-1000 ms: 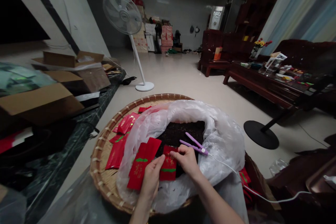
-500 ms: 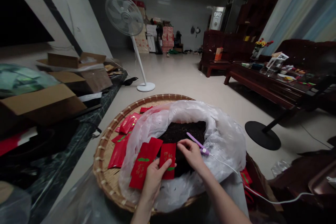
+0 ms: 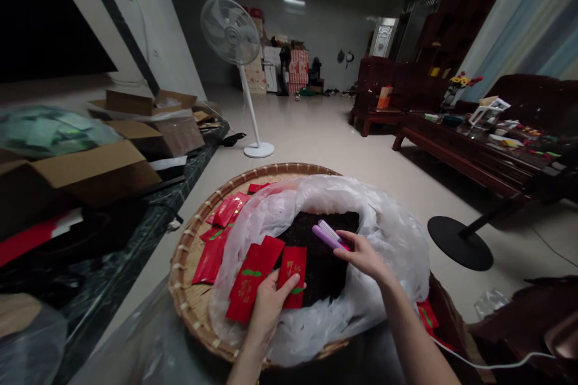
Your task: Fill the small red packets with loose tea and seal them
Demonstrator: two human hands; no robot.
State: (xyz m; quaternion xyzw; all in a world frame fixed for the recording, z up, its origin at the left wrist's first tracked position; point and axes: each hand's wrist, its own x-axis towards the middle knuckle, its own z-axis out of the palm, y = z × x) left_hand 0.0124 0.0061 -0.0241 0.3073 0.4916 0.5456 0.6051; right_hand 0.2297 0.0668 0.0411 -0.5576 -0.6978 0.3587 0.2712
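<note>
My left hand (image 3: 270, 298) is closed on a small red packet (image 3: 292, 261) with gold lettering and a green mark, its thumb pressed on the front. Just left of it, larger red packets (image 3: 246, 289) overlap on the plastic; whether my fingers touch them I cannot tell. My right hand (image 3: 363, 258) grips a small purple flat iron (image 3: 327, 236), its two jaws slightly apart and pointing up-left. Under both hands lies dark, crumbly material (image 3: 311, 225) in a white plastic bag (image 3: 388, 222) with its mouth spread wide. The bag rests in a round woven bamboo tray (image 3: 183, 261).
More red packets (image 3: 212, 258) lie on the tray's left side. A white cord (image 3: 487, 366) runs off at lower right. Beyond stands a white fan (image 3: 259, 149); a black stand base (image 3: 460, 242) is on the right. Open cardboard boxes (image 3: 94, 168) sit on a dark ledge at left.
My right hand has left the small packet's edge and picked up the flat iron from the bag, turning and lifting it. My left hand still holds the packet. The view has shifted slightly.
</note>
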